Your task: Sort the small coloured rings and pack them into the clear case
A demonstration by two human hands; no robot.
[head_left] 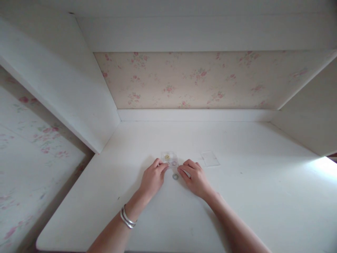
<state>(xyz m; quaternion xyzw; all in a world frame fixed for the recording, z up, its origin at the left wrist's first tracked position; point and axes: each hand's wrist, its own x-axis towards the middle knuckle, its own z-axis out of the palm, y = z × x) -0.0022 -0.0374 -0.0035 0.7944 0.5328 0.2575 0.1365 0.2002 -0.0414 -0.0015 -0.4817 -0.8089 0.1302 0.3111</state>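
Centrally on the white desk (237,196), left hand (153,177) and right hand (196,177) pinch a small clear box (170,159) of rings; one grey ring (175,176) lies just before it, lid (210,158) apart. Step: sorting; picking it up needs a fine fingertip pinch.

I am working in a home, at a built-in white desk (237,196) set into an alcove. Rose-patterned wallpaper (200,79) covers the back wall at 12 o'clock; white side panels (65,88) close it in at 9 and 3.
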